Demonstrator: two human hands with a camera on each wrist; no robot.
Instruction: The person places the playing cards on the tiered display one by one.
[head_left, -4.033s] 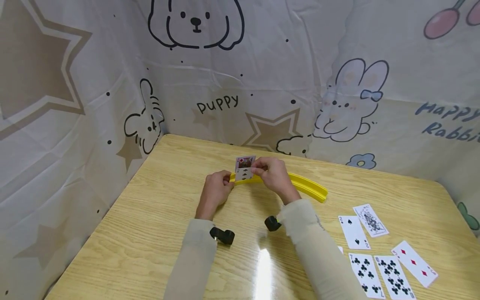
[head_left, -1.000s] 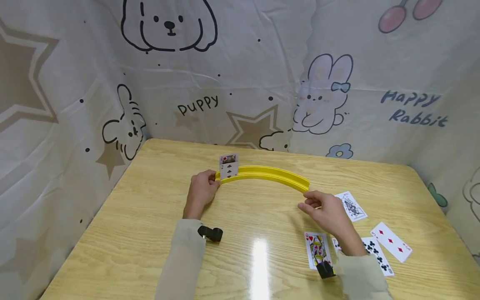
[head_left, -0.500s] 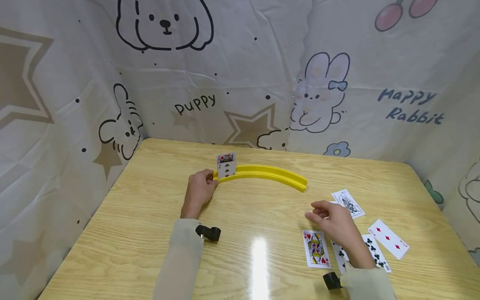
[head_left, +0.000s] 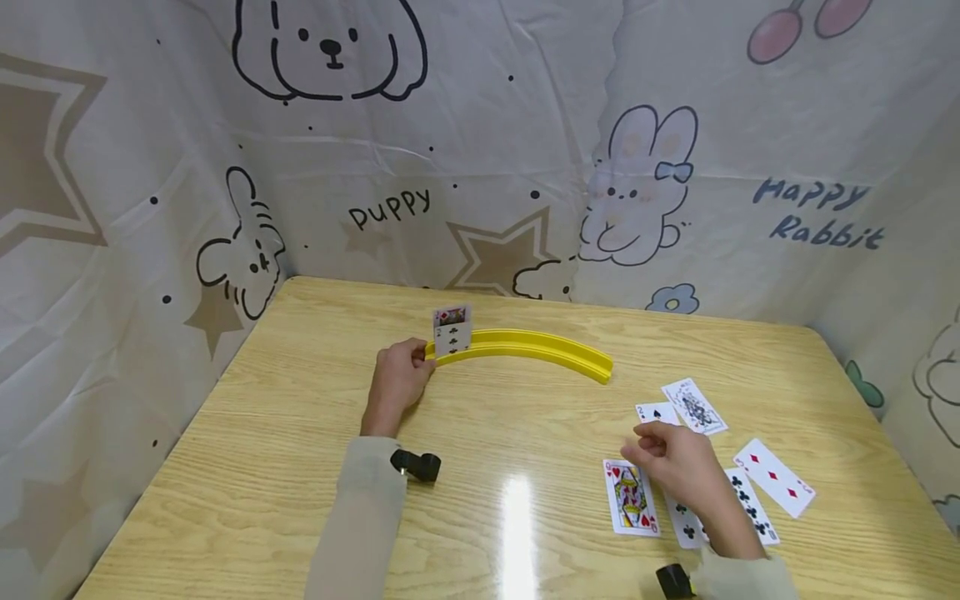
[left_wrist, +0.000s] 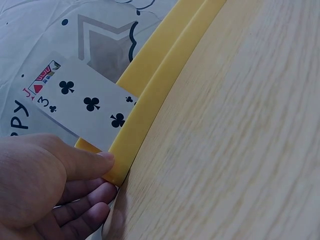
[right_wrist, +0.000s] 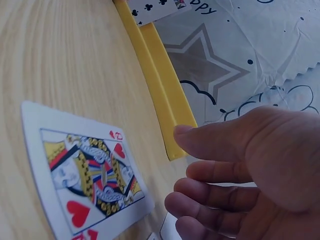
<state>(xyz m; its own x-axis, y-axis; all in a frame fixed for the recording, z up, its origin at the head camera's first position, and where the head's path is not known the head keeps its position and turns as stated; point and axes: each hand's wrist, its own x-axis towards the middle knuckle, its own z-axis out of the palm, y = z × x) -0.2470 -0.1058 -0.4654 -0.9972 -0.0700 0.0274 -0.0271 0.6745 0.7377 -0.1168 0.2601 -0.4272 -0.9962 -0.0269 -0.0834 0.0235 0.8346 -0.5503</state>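
Note:
My left hand (head_left: 397,379) pinches the left end of a curved yellow card holder (head_left: 540,343); in the left wrist view the thumb lies on its front edge. A three of clubs (left_wrist: 91,104) stands in the groove near that end, partly covering a red jack (head_left: 452,314) behind it. Holding nothing, my right hand (head_left: 686,467) hovers over the cards at the right, fingers loosely bent. Its fingertips are near the upper right corner of a queen of hearts (head_left: 632,498), which lies face up on the table.
Around the right hand lie a two of spades (head_left: 651,412), a joker-like card (head_left: 694,406), a three of diamonds (head_left: 775,477), a seven of clubs (head_left: 684,525) and another clubs card (head_left: 750,507), some partly hidden. A patterned cloth (head_left: 480,167) hangs behind the wooden table (head_left: 300,500).
My right hand has let go of the three of clubs in the holder and moved right and nearer, over the loose cards. The left hand stays at the holder's end.

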